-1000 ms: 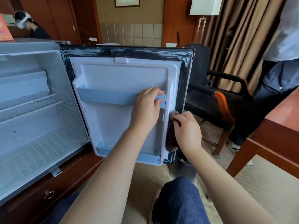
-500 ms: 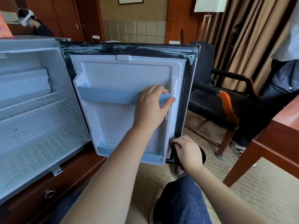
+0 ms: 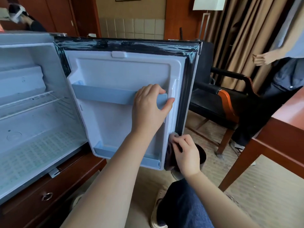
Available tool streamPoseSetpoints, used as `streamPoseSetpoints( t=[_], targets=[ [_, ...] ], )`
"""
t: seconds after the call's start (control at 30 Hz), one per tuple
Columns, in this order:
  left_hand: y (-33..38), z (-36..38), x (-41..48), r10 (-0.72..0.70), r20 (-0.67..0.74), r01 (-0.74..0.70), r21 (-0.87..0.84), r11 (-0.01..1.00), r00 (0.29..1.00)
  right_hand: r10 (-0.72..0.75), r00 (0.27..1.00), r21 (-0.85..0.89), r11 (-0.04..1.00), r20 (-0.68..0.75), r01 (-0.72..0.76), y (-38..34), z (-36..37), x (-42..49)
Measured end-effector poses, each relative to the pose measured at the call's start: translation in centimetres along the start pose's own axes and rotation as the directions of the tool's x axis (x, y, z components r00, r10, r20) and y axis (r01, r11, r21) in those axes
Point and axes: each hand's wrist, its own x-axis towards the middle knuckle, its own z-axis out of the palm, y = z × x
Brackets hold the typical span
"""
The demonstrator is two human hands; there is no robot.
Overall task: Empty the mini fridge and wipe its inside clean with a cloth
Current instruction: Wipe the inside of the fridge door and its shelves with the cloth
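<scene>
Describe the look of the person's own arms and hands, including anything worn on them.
The left hand and right hand are bare: no glove, ring, watch or bracelet shows. The left forearm and right forearm are uncovered down to the picture's lower edge, so no sleeve is in view. The visible fingernails look short.

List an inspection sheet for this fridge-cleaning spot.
Surface: fridge interior empty, rack in place.
Job's things: door open, nothing seen in its shelf; dark cloth against the door's lower right edge.
Clutter: nothing seen.
Hands: left hand grips the shelf; right hand holds the cloth.
Cables: nothing seen.
Surroundings: armchair, table, curtains, a second person at right.
</scene>
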Motion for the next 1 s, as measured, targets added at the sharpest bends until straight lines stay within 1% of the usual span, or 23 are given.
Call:
streamPoseSetpoints(
  t=[0.13, 0.23, 0.33, 0.4, 0.47, 0.53, 0.6, 0.67, 0.73, 0.8, 0.9, 1.0],
  targets=[
    [-0.2, -0.1, -0.1, 0.025, 0.008, -0.024, -0.021, 0.999, 1.000, 0.093, 0.971, -0.168, 0.984, 0.220, -0.056, 3.5, 2.1, -5.6],
    [-0.4, 0.0, 0.0, 0.038, -0.001, -0.038, -0.019, 0.999, 0.999, 0.113, 0.933, -0.254, 0.967, 0.341, -0.025, 5.3, 3.1, -7.8],
    [-0.6, 0.0, 0.0, 0.047, -0.003, -0.047, -0.022, 0.999, 0.999, 0.114, 0.907, -0.271, 0.963, 0.406, 0.000, 6.0, 3.1, -8.8],
    [-0.7, 0.0, -0.2, 0.052, -0.007, -0.052, -0.027, 0.998, 0.999, 0.081, 0.910, -0.240, 0.971, 0.407, 0.021, 5.7, 2.5, -8.3],
    [-0.7, 0.1, -0.2, 0.049, -0.008, -0.049, -0.031, 0.998, 0.999, 0.013, 0.927, -0.194, 0.979, 0.376, 0.065, 4.7, 1.6, -6.3],
    [-0.5, 0.2, -0.1, 0.038, -0.001, -0.038, -0.031, 0.999, 0.999, -0.058, 0.948, -0.165, 0.980, 0.312, 0.115, 3.2, 0.3, -3.2],
    [-0.4, 0.4, 0.1, 0.023, 0.002, -0.022, -0.027, 0.999, 1.000, -0.151, 0.968, -0.151, 0.971, 0.202, 0.183, 1.2, -1.2, 0.6],
    [-0.4, 0.5, 0.1, 0.016, 0.000, -0.016, -0.027, 1.000, 1.000, -0.233, 0.970, -0.125, 0.963, 0.065, 0.239, -1.2, -3.0, 5.1],
    [-0.4, 0.5, 0.0, 0.026, -0.006, -0.026, -0.025, 0.999, 1.000, -0.288, 0.954, -0.119, 0.953, -0.081, 0.277, -3.8, -4.9, 9.7],
    [-0.5, 0.3, -0.1, 0.035, -0.001, -0.035, -0.028, 0.999, 0.999, -0.316, 0.932, -0.154, 0.944, -0.178, 0.291, -6.0, -6.3, 13.6],
    [-0.4, 0.1, -0.1, 0.029, 0.010, -0.028, -0.035, 0.999, 1.000, -0.346, 0.916, -0.202, 0.930, -0.201, 0.307, -6.8, -6.4, 15.5],
    [-0.1, 0.2, -0.1, 0.008, 0.017, -0.008, -0.035, 0.999, 1.000, -0.335, 0.930, -0.202, 0.932, -0.154, 0.302, -5.2, -5.3, 12.9]
  ],
)
